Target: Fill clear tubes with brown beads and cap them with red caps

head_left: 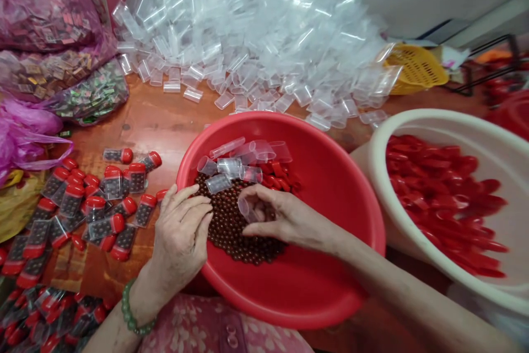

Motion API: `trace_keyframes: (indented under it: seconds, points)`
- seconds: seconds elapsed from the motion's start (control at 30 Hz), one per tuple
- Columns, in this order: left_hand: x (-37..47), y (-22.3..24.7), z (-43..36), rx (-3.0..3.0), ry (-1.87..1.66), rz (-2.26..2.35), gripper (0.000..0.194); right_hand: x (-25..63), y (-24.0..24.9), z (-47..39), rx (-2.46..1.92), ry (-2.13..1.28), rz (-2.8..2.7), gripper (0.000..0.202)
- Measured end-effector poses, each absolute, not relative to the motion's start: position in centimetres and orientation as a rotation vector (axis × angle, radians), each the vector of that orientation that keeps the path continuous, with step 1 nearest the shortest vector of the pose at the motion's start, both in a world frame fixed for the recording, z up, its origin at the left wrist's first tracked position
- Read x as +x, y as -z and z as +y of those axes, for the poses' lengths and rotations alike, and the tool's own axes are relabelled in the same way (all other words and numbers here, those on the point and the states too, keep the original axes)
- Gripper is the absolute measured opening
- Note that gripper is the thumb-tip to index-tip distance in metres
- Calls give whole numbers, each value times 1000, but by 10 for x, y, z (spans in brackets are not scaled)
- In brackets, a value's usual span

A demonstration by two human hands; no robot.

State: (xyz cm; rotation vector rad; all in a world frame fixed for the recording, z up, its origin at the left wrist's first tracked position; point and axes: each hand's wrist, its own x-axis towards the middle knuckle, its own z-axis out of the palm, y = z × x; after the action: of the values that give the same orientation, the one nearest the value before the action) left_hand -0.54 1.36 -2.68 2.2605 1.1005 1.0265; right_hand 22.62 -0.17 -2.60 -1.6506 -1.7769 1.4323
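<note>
A red basin (326,287) holds dark brown balls (231,221), several clear plastic tubes (230,166) and some red caps (281,177). Over the balls, my right hand (276,215) has its thumb and fingers around a clear tube (248,208). My left hand (182,226) hangs at the basin's left rim, its fingers slightly bent and extended over the balls; nothing shows in it. Left of that hand, filled tubes with red caps (105,226) lie on the wooden table (152,105).
A large heap of clear tubes (256,39) spreads across the back. At the right stands a white tub (378,166) of red caps, with a yellow basket (417,69) behind it. Pink bags (49,17) of small packets sit at the left.
</note>
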Motion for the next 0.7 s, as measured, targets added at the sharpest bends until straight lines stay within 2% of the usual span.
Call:
trace_keyframes:
  seconds: [0.1,0.33,0.47,0.7]
  points:
    - [-5,28,14,2247,-1024,1098,16,221,37,7,-1827,-1310,-1612,47]
    - [-6,31,14,2206,-1054,1077,15,222,60,29,-2102,-945,-1551,30]
    - [-6,31,14,2194,-1072,1061,14,227,66,31,-2056,-1050,-1474,24]
    - [-5,30,13,2209,-1069,1079,13,223,73,12,-1972,-1439,-1263,24]
